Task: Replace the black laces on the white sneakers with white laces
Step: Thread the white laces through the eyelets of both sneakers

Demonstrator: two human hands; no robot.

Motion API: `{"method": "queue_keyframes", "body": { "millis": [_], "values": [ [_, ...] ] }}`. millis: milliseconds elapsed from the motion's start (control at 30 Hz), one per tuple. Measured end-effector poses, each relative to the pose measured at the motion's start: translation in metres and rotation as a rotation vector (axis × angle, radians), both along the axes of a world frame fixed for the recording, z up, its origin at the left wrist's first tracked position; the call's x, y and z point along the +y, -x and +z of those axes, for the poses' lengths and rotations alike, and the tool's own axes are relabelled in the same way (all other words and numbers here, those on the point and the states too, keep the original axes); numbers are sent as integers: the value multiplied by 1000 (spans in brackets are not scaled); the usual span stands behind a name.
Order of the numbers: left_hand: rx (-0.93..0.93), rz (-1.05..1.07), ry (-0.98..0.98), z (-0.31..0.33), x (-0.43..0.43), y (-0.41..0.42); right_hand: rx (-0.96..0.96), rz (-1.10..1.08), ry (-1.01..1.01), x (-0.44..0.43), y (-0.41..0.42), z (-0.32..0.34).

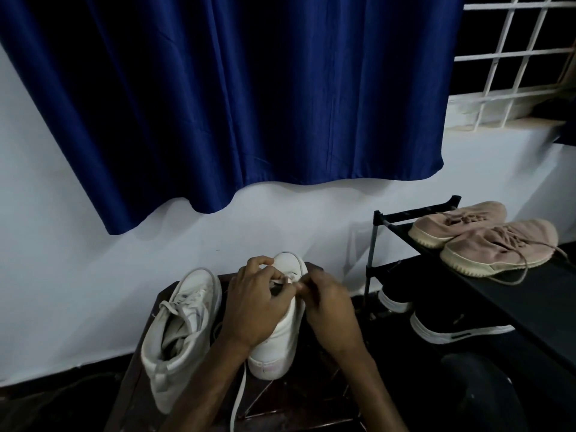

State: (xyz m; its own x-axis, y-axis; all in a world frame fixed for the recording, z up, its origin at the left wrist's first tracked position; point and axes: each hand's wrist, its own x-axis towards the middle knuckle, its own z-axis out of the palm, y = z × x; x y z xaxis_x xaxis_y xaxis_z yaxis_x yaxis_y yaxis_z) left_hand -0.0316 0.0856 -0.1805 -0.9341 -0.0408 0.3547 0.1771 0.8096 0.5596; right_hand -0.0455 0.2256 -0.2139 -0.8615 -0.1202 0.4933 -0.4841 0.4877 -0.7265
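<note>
Head view, looking down at a dark tabletop (299, 397) by the wall; two white sneakers on it.

- Sneaker (274, 347) in work: stands upright at centre, heel toward the person, toe toward the wall; long axis runs straight away from the body.
- Left hand (255, 304): fingers curled over the front of the upper, gripping and steadying it.
- Right hand (327, 307): narrow, fingertips pinching a short run of white lace (288, 279) just over the eyelets; the two hands almost touch there.
- A loose white strand hangs off the near edge below the left wrist; likely the same lace's other end, though the link is hidden.
- Second sneaker (180, 322): just left, leaning on its side, already laced in pale lace.
- No black lace plainly seen on either.

Judgement: threading at the toe-end rows; right hand is nearer the working end, so it should feed across the shoe toward the left side, square to the long axis.

Rack (386, 218) at right carries pink shoes (486, 244).
</note>
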Motion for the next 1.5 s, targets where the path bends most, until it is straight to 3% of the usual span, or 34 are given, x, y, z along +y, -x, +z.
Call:
{"method": "queue_keyframes", "body": {
  "millis": [67,200,267,333,400,467,600,667,767,833,900,1033,1133,1200,1300,1367,1433,1500],
  "values": [
    [5,14,13,-1,-2,1,-64,-13,-59,15,-4,-7],
    [-27,17,-24,0,-3,5,-500,206,-491,77,-12,5],
    [-24,1,-22,-2,-2,6,-531,207,-596,92,-15,18],
    [-26,-4,-34,-4,-2,5,-366,78,-561,81,-12,24],
    [-29,-2,-32,-6,-1,5,-220,7,-292,54,-5,27],
    [-29,-6,-15,-6,-1,4,-189,89,-28,28,1,27],
    [-23,-2,-12,-5,-2,5,-82,34,94,7,2,13],
    [-18,1,-9,-5,-3,6,-143,-26,-9,20,0,5],
    [-21,-4,-15,-5,-3,6,-489,37,-532,63,-5,8],
    [-23,-8,-13,-5,-1,6,-619,138,-680,80,-9,17],
    [-26,-7,-20,-4,-1,7,-532,126,-651,73,-10,26],
    [-43,-12,-28,-5,-1,5,-229,89,-61,22,-3,27],
    [-56,-6,-61,-5,-1,4,-162,39,121,1,0,18],
    [-53,-6,-71,-5,-2,5,-205,1,91,6,1,7],
    [-67,-7,-110,-6,-5,6,-433,-8,-267,36,3,5],
    [-79,-17,-130,-7,-6,6,-526,40,-395,49,-1,12],
    [-93,-17,-156,-5,-4,4,-448,14,-464,46,-3,21],
    [-121,-21,-205,-4,-3,3,-320,-36,-358,31,-4,25]
  ]
}}
